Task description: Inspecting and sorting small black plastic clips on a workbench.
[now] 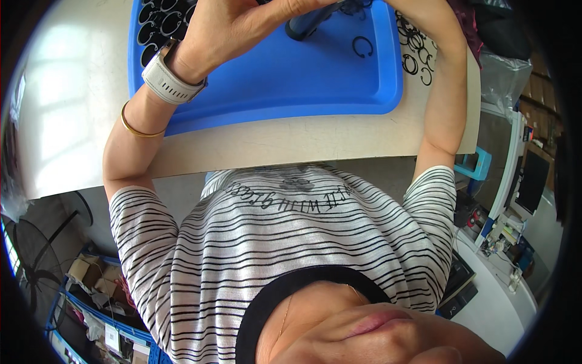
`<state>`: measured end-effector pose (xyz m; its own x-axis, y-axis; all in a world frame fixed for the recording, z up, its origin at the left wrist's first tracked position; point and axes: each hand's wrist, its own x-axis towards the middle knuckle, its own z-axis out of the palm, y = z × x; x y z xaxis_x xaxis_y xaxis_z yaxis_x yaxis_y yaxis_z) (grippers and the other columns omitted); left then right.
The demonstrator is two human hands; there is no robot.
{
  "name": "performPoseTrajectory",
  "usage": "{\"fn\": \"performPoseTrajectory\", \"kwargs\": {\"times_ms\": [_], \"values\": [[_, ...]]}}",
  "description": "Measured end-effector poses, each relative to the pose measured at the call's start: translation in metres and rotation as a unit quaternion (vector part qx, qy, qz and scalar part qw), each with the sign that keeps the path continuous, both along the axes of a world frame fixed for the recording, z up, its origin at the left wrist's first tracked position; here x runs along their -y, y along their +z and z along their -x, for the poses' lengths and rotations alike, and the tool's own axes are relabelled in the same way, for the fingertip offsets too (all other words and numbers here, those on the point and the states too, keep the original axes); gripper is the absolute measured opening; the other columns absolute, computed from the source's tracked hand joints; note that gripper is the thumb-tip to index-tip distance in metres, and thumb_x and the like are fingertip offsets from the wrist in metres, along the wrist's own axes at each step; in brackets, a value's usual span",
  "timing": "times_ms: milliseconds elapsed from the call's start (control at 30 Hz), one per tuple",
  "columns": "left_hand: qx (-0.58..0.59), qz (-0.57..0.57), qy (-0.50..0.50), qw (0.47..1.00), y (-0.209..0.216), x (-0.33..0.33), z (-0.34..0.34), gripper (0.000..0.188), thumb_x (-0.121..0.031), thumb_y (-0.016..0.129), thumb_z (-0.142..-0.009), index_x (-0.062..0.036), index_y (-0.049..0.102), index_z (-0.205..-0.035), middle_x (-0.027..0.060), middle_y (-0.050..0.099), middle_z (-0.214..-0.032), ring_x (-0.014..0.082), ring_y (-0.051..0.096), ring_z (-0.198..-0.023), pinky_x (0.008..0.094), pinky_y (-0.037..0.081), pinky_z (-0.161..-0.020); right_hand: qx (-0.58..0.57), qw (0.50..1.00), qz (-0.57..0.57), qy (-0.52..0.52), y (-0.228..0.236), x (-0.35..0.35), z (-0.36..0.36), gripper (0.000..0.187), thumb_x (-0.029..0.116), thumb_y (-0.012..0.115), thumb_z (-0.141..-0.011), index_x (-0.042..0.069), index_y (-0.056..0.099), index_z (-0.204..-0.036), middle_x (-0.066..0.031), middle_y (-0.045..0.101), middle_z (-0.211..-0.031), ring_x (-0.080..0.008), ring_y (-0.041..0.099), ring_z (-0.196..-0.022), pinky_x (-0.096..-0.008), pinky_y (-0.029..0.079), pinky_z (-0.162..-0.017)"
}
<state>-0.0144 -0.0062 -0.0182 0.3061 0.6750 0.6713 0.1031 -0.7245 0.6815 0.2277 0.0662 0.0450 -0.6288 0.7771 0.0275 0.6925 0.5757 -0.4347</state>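
My left hand (242, 29), with a pale watch (171, 79) at its wrist, reaches over the blue tray (273, 91). Its thumb stretches right and its fingers curl round something dark, mostly cut off by the upper edge. Close beneath the thumb, a dark cylinder (306, 24) slants in the tray; whether the hand grips it cannot be made out. My right hand (418, 8) comes in over the tray's right side, its fingers outside the picture. A single black circlip (354, 48) lies on the tray floor near that side.
Many black circlips (171, 24) crowd the tray's left part. More loose circlips (410, 64) lie on the pale table (291, 144), right of the tray. A fan (36, 261) and blue shelving (115, 327) stand at the lower left; a clear plastic bag (506, 79) hangs at the right.
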Motion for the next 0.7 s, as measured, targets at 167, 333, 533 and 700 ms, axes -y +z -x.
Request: {"fn": "performPoseTrajectory", "kwargs": {"times_ms": [167, 333, 533, 700], "values": [[-0.012, -0.005, 0.000, 1.000, 0.000, 0.001, 0.002, 0.039, -0.021, 0.079, -0.093, 0.0033, 0.063, -0.118, 0.0082, 0.066, -0.108, 0.0158, 0.062, -0.099, 0.0305, 0.052, -0.091, -0.044, 0.998, 0.035, 0.006, 0.001, -0.002, -0.002, 0.013, 0.006, 0.070, -0.091, -0.001, 0.066, -0.100, -0.0041, 0.066, -0.079, -0.0111, 0.061, -0.072, -0.0281, 0.050, -0.066], [-0.007, -0.012, -0.003, 1.000, -0.005, -0.002, 0.001, 0.038, -0.020, 0.079, -0.093, 0.0037, 0.063, -0.118, 0.0084, 0.066, -0.108, 0.0156, 0.062, -0.098, 0.0303, 0.052, -0.091, -0.043, 0.997, 0.064, 0.019, -0.004, -0.002, -0.002, 0.013, 0.005, 0.071, -0.091, -0.001, 0.067, -0.101, -0.0040, 0.068, -0.082, -0.0097, 0.063, -0.075, -0.0264, 0.050, -0.067], [0.003, -0.035, -0.003, 0.999, -0.002, -0.002, 0.002, 0.037, -0.018, 0.080, -0.092, 0.0037, 0.063, -0.117, 0.0090, 0.066, -0.107, 0.0157, 0.063, -0.098, 0.0300, 0.052, -0.089, -0.066, 0.988, 0.134, 0.047, -0.001, 0.000, -0.005, 0.015, 0.006, 0.071, -0.090, -0.002, 0.068, -0.102, -0.0068, 0.071, -0.085, -0.0122, 0.067, -0.078, -0.0273, 0.052, -0.069], [0.005, -0.193, 0.045, 0.980, -0.002, -0.013, 0.007, 0.033, -0.014, 0.082, -0.088, 0.0036, 0.066, -0.111, 0.0115, 0.066, -0.104, 0.0187, 0.064, -0.097, 0.0309, 0.052, -0.087, 0.013, 0.998, 0.044, 0.044, 0.008, 0.004, 0.001, 0.014, 0.006, 0.071, -0.090, -0.002, 0.068, -0.102, -0.0060, 0.072, -0.086, -0.0121, 0.067, -0.078, -0.0273, 0.052, -0.071]]}}
